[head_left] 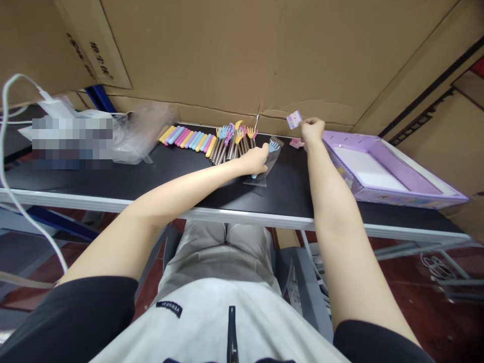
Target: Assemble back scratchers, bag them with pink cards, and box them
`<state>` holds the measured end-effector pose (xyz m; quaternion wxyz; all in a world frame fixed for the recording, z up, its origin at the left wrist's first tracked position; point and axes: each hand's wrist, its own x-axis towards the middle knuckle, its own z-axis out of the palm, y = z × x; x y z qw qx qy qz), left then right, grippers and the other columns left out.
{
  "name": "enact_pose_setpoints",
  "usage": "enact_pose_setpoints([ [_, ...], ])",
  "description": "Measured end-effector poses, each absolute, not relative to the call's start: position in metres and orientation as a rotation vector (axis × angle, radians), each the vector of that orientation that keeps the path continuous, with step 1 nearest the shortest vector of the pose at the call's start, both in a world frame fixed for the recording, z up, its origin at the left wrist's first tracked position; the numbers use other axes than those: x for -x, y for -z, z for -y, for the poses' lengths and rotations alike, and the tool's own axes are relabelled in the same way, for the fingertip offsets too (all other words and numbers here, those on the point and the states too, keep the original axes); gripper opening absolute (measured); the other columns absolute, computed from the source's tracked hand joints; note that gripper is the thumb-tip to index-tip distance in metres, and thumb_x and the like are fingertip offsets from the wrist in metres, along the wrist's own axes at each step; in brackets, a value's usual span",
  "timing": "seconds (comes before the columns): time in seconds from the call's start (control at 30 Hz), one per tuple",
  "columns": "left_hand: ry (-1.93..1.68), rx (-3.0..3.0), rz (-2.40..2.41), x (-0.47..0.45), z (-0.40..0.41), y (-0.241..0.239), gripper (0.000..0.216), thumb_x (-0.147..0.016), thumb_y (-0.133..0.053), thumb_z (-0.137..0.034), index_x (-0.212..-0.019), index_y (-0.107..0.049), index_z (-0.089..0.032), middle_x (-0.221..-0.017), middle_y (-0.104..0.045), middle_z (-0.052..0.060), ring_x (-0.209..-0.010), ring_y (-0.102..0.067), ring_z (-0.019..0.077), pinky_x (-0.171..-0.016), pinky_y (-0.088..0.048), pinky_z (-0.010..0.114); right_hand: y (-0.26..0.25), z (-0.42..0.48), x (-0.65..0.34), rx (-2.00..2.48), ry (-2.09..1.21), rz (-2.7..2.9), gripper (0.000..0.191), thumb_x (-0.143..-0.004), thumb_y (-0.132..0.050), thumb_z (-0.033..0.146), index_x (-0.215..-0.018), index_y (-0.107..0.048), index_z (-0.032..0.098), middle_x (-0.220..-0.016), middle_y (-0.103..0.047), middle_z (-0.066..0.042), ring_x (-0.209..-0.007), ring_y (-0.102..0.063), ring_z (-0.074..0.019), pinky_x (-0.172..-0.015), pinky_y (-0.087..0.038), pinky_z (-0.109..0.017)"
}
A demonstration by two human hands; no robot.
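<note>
My left hand [255, 160] is closed around a light-blue back scratcher [274, 146] in a clear plastic bag [260, 180]. The scratcher's claw head sticks out past my fingers; most of its shaft is hidden by them. My right hand [313, 130] pinches a small purple and white printed card [294, 120] by its edge, above the table's back edge. Below that hand lies a small pink stack of cards [297, 143]. Left of my left hand, several back scratchers [230, 143] lie side by side with coloured claw heads and metal shafts.
A row of yellow, blue, pink and purple handles [189, 140] runs along the black table [181, 174]. Crumpled clear bags [139, 133] lie at the left, near a white cable [4, 131]. At the right stands a purple open box [401, 197]. Cardboard [227, 55] walls the back.
</note>
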<state>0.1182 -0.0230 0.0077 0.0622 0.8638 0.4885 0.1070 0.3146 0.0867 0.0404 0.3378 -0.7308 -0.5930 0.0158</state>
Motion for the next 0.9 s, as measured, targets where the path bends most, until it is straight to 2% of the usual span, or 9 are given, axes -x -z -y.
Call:
enact_pose_setpoints([
  [0.13, -0.413, -2.607, -1.411, -0.1, 0.022, -0.017, 0.05, -0.086, -0.059, -0.011, -0.134, -0.047, -0.001, -0.107, -0.072, 0.023, -0.103, -0.07, 0.0332, -0.087, -0.051, 0.039, -0.04, -0.084, -0.306, 1.736, -0.15, 1.48, 0.021, -0.093, -0.054, 0.012, -0.106, -0.07, 0.009, -0.1, -0.07, -0.009, -0.088, -0.065, -0.0143, -0.082, -0.051, -0.026],
  [0.27, -0.546, -2.639, -1.302, -0.069, 0.017, -0.022, 0.044, -0.083, -0.06, -0.014, -0.125, -0.053, -0.01, -0.092, -0.071, 0.011, -0.089, -0.068, 0.0259, -0.082, -0.049, 0.034, -0.037, -0.073, -0.298, 1.604, -0.253, 1.525, 0.018, -0.09, -0.057, 0.013, -0.103, -0.069, 0.009, -0.103, -0.07, -0.008, -0.093, -0.064, -0.014, -0.083, -0.051, -0.024],
  [0.43, -0.631, -2.638, -1.232, -0.025, 0.012, -0.016, 0.044, -0.076, -0.064, -0.02, -0.118, -0.055, -0.016, -0.085, -0.067, 0.004, -0.076, -0.063, 0.0193, -0.074, -0.046, 0.028, -0.029, -0.062, -0.289, 1.561, -0.246, 1.637, 0.013, -0.088, -0.057, 0.012, -0.096, -0.067, 0.011, -0.104, -0.07, -0.009, -0.098, -0.064, -0.0155, -0.091, -0.05, -0.026],
  [0.63, -0.665, -2.63, -1.213, 0.008, 0.017, -0.02, 0.039, -0.072, -0.065, -0.025, -0.109, -0.055, -0.02, -0.079, -0.062, -0.001, -0.07, -0.057, 0.0147, -0.069, -0.041, 0.025, -0.02, -0.064, -0.283, 1.535, -0.281, 1.635, 0.014, -0.089, -0.056, 0.009, -0.099, -0.063, 0.015, -0.11, -0.069, -0.008, -0.107, -0.065, -0.0173, -0.097, -0.052, -0.03],
  [0.8, -0.696, -2.581, -1.216, 0.019, 0.021, -0.032, 0.038, -0.071, -0.065, -0.024, -0.107, -0.054, -0.021, -0.076, -0.06, -0.002, -0.065, -0.056, 0.0134, -0.067, -0.041, 0.025, -0.019, -0.055, -0.272, 1.396, -0.676, 1.463, 0.012, -0.089, -0.053, 0.008, -0.087, -0.05, 0.02, -0.089, -0.065, -0.004, -0.089, -0.071, -0.0158, -0.09, -0.057, -0.032],
  [0.9, -0.717, -2.579, -1.2, 0.023, 0.022, -0.036, 0.037, -0.072, -0.065, -0.025, -0.107, -0.055, -0.02, -0.077, -0.061, -0.002, -0.065, -0.057, 0.0135, -0.068, -0.042, 0.026, -0.017, -0.052, -0.267, 1.33, -0.907, 1.321, 0.016, -0.087, -0.054, 0.012, -0.086, -0.042, 0.022, -0.083, -0.063, -0.001, -0.08, -0.072, -0.0157, -0.085, -0.059, -0.034],
])
